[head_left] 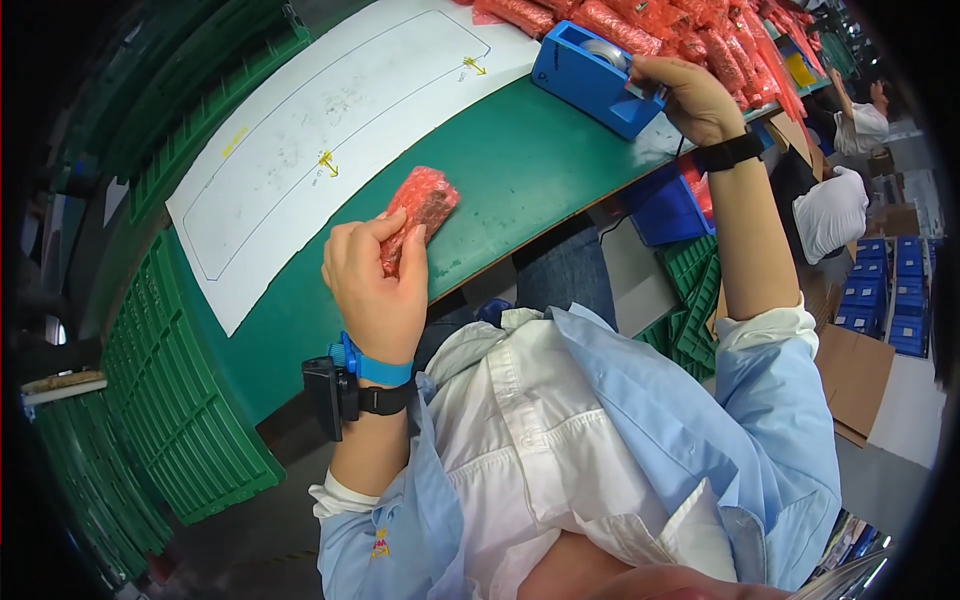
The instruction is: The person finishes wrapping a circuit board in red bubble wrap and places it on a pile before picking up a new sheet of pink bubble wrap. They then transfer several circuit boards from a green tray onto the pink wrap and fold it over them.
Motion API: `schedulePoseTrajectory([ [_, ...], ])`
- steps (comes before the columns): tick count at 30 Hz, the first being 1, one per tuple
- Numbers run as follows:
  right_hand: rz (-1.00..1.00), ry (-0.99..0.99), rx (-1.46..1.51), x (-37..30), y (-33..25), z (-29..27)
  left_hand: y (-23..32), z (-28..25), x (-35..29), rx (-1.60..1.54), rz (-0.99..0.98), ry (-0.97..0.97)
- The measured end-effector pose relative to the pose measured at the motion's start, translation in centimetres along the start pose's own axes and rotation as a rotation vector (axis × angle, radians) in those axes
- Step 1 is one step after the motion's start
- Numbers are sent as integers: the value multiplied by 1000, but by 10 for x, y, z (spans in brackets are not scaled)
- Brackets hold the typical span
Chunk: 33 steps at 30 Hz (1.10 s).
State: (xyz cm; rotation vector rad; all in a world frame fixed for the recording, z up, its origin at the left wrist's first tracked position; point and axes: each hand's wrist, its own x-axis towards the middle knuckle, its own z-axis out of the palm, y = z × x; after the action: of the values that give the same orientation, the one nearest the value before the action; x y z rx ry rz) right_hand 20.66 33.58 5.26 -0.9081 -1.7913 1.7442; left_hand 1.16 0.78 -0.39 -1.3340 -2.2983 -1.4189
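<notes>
My left hand [375, 282] is closed around a small bundle in red bubble wrap [422, 208], held over the green tabletop [500, 190]. What the wrap contains is hidden. At the table's right part stands a blue tape dispenser [590, 85] with a roll of clear tape [606, 53] in it. My right hand [692, 98] is at the dispenser's cutting end, thumb and fingers pinched together there. The tape end between those fingers is too small to make out clearly.
Many red bubble-wrapped bundles [710, 50] are heaped behind the dispenser. A white sheet with drawn lines [300, 150] covers the table's far side. Green plastic crates [190, 390] stand at the left; a blue bin [668, 210] sits below the table's right edge. Other people [832, 210] are at the right.
</notes>
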Motion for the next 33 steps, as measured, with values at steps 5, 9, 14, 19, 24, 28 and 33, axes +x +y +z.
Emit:
schedulePoseTrajectory([
  [5, -61, 20, 260, -26, -14, -4, 0, -1, 0, 2, -14, -7],
  [9, -130, 217, 71, -58, -7, -17, 0, 0, -1, -23, -5, -8],
  [14, -126, 158, 149, -75, -4, -31, -3, 2, -1, -49, 22, 4],
  [19, -134, 131, 327, -86, 7, -33, -1, 2, -1, -51, 1, 17],
  [24, -15, 126, 253, -89, 39, -48, 0, 3, 0, -53, 18, 16],
  [28, -12, 204, 203, -78, 76, -44, 1, 4, -1, -71, 7, 16],
  [33, -188, 400, 269, -103, 65, -20, -3, 2, -2, -74, 6, 33],
])
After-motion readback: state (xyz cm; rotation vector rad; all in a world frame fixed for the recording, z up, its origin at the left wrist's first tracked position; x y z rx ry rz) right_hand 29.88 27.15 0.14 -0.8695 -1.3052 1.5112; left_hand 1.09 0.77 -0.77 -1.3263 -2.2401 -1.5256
